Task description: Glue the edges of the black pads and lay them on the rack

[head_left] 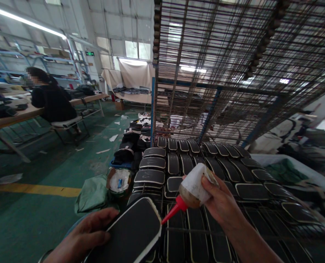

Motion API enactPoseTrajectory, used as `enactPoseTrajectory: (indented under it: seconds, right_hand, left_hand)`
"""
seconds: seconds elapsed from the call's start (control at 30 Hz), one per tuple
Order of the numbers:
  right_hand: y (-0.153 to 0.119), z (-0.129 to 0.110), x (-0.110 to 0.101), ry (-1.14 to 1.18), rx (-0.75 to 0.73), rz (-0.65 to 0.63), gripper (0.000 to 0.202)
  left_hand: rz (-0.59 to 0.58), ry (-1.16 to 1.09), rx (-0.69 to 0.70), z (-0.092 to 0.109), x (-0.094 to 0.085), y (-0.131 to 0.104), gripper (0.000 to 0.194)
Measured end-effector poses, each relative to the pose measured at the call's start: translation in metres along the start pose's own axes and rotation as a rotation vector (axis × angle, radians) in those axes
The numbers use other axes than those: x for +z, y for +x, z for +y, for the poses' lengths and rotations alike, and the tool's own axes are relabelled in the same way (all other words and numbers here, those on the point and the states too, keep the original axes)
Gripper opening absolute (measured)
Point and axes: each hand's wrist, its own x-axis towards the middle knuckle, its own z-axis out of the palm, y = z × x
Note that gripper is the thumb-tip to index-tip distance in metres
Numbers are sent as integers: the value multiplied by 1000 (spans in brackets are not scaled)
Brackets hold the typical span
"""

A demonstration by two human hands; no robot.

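My left hand (87, 233) grips the left edge of a black panel (132, 233) with rounded corners and a pale rim, at the bottom of the view. In my right hand (219, 197) is a glue bottle (191, 195) wrapped in white material, tilted down to the left. Its red nozzle (174, 209) meets the panel's right rim near the upper corner; pale, glue-like material lines that rim. Behind and below lie rows of similar black panels (151, 176) with pale outlines, resting on a wire rack. The far fingers of my right hand are hidden behind the bottle.
Tilted wire racks (195, 47) rise above the panels on a blue frame (153, 109). Left of the panels stand a round container (120, 180) and a green bag (92, 193). Dark bundles (126, 149) line the floor. A person (51, 95) sits at a long table (22, 115).
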Motion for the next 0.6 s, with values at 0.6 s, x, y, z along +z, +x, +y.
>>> enactPoseTrajectory:
  seconds: [0.6]
  right_hand:
    - [9,29,6,91,-42,316,34]
  left_hand:
    - [87,-197,44,-19,3,12,22]
